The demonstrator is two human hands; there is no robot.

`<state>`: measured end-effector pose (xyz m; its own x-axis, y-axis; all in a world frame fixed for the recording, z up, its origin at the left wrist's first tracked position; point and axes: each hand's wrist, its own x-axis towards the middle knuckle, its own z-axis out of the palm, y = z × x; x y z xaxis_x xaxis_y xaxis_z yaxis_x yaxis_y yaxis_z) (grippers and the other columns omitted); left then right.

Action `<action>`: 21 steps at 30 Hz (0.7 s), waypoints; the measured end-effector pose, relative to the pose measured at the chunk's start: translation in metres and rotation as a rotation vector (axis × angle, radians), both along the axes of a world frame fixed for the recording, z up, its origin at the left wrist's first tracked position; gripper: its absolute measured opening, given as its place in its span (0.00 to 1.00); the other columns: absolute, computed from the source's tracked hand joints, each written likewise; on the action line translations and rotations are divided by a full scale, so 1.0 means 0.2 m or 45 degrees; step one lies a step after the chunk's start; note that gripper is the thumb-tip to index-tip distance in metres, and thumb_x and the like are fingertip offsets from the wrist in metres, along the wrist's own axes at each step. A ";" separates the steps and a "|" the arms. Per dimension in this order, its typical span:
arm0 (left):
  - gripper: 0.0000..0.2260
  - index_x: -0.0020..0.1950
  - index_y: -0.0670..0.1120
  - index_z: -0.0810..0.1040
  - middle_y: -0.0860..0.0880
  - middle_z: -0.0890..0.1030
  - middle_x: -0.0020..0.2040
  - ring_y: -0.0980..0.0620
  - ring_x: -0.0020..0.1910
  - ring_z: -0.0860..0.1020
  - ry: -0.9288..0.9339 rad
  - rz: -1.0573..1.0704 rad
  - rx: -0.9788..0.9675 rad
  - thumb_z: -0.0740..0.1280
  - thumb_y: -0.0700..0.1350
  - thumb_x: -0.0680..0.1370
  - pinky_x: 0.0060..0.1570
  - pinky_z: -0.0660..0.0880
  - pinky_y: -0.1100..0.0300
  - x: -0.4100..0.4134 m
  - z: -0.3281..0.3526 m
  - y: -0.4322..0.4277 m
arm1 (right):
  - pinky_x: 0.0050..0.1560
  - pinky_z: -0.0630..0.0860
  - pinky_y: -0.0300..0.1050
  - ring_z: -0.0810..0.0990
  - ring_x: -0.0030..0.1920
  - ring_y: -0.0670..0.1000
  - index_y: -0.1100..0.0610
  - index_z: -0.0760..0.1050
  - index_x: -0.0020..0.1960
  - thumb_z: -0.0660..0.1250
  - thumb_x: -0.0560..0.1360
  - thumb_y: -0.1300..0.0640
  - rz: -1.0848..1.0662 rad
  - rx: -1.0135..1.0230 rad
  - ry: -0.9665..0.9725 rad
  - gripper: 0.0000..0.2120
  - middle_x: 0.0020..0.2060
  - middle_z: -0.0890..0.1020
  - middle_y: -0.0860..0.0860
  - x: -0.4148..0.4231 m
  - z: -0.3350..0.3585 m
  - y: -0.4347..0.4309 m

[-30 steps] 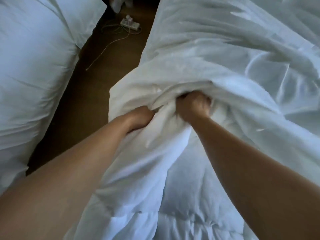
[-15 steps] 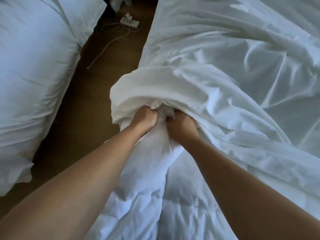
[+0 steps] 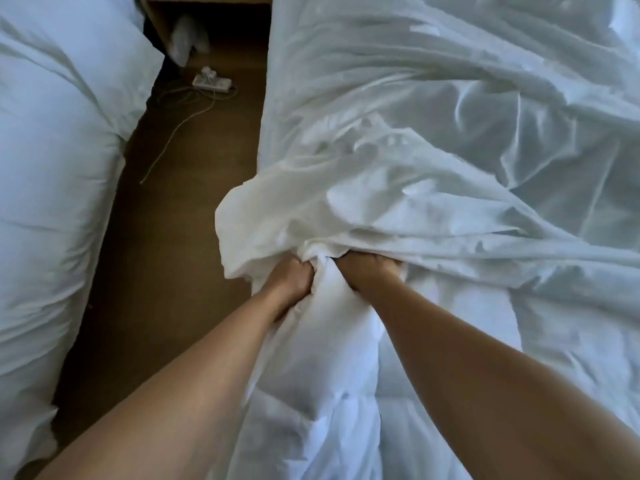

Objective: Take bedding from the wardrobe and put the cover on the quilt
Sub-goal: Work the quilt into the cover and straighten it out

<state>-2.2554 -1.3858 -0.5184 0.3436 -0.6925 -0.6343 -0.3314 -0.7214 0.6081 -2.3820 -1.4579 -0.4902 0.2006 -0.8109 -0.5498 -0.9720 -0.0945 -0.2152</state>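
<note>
Over on the left, the other bed (image 3: 52, 202) and the brown floor (image 3: 166, 271) stay out of play. Moving in: the left hand (image 3: 294, 282) is clenched on the bunched white fabric, the right hand (image 3: 367, 271) just beside it, fist buried in the same gather. The quilt (image 3: 339, 393) runs near, back toward the person; the cover (image 3: 433, 168) spreads far and right from both fists. Against a second ago, the hands have drawn nearer and closer together, more cover piled beyond them.
</note>
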 end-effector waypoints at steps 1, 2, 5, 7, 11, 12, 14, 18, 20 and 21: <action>0.12 0.53 0.44 0.80 0.41 0.82 0.59 0.43 0.52 0.79 0.012 0.012 -0.016 0.59 0.48 0.82 0.48 0.68 0.57 0.02 -0.03 0.01 | 0.74 0.57 0.57 0.64 0.75 0.60 0.49 0.69 0.72 0.55 0.81 0.37 -0.075 -0.014 -0.035 0.25 0.73 0.70 0.55 0.02 0.00 0.04; 0.13 0.57 0.42 0.80 0.40 0.81 0.60 0.41 0.56 0.79 0.009 0.015 -0.043 0.59 0.47 0.82 0.49 0.68 0.57 0.04 -0.05 0.01 | 0.76 0.56 0.58 0.63 0.76 0.60 0.50 0.68 0.73 0.54 0.82 0.39 -0.178 -0.059 -0.064 0.25 0.75 0.69 0.55 0.03 0.00 0.10; 0.14 0.59 0.41 0.81 0.40 0.82 0.59 0.41 0.59 0.80 -0.043 -0.090 -0.146 0.61 0.47 0.82 0.50 0.70 0.57 0.09 -0.07 0.00 | 0.73 0.61 0.61 0.63 0.73 0.63 0.43 0.68 0.73 0.55 0.76 0.33 -0.584 -0.426 -0.195 0.28 0.74 0.69 0.56 0.11 0.04 0.40; 0.13 0.59 0.41 0.81 0.39 0.82 0.59 0.40 0.59 0.80 -0.006 -0.074 -0.163 0.62 0.46 0.81 0.52 0.73 0.56 0.11 -0.06 -0.01 | 0.69 0.66 0.59 0.64 0.71 0.64 0.37 0.61 0.75 0.57 0.72 0.26 -0.730 -0.539 -0.304 0.34 0.73 0.67 0.58 0.20 0.05 0.64; 0.17 0.63 0.40 0.80 0.37 0.81 0.62 0.37 0.62 0.79 -0.011 -0.138 -0.198 0.59 0.48 0.81 0.60 0.77 0.50 0.16 0.01 -0.03 | 0.50 0.69 0.48 0.76 0.60 0.64 0.41 0.58 0.79 0.63 0.80 0.45 -0.892 -0.267 -0.553 0.29 0.62 0.79 0.59 0.25 -0.05 0.68; 0.18 0.63 0.41 0.80 0.38 0.81 0.62 0.37 0.62 0.79 0.007 -0.156 -0.236 0.58 0.48 0.81 0.60 0.77 0.49 0.17 0.05 -0.04 | 0.48 0.67 0.46 0.78 0.59 0.63 0.45 0.64 0.77 0.62 0.81 0.52 -0.858 -0.285 -0.597 0.25 0.60 0.81 0.60 0.22 -0.07 0.63; 0.19 0.64 0.42 0.79 0.39 0.81 0.64 0.38 0.63 0.78 0.039 -0.200 -0.269 0.57 0.48 0.79 0.61 0.75 0.49 0.20 0.09 -0.06 | 0.44 0.62 0.41 0.78 0.57 0.62 0.51 0.74 0.69 0.61 0.80 0.60 -0.829 -0.464 -0.611 0.18 0.57 0.83 0.60 0.16 -0.02 0.51; 0.18 0.66 0.41 0.77 0.38 0.78 0.67 0.38 0.66 0.75 0.025 -0.337 -0.258 0.57 0.46 0.81 0.64 0.72 0.50 0.15 0.13 0.00 | 0.42 0.66 0.42 0.78 0.46 0.55 0.49 0.79 0.60 0.61 0.75 0.63 -0.763 -0.750 -0.699 0.18 0.44 0.84 0.52 0.04 0.21 0.37; 0.18 0.58 0.43 0.78 0.39 0.80 0.62 0.38 0.62 0.76 -0.098 -0.378 -0.265 0.54 0.51 0.80 0.62 0.71 0.49 0.09 0.15 0.02 | 0.43 0.65 0.42 0.77 0.46 0.55 0.48 0.79 0.58 0.62 0.74 0.60 -0.733 -0.883 -0.682 0.17 0.44 0.84 0.52 -0.03 0.34 0.32; 0.18 0.54 0.45 0.77 0.40 0.81 0.60 0.39 0.60 0.77 -0.141 -0.357 -0.259 0.53 0.53 0.80 0.62 0.70 0.48 0.07 0.16 0.02 | 0.43 0.64 0.42 0.77 0.46 0.54 0.49 0.80 0.56 0.62 0.73 0.58 -0.727 -0.966 -0.679 0.15 0.45 0.84 0.52 -0.07 0.39 0.29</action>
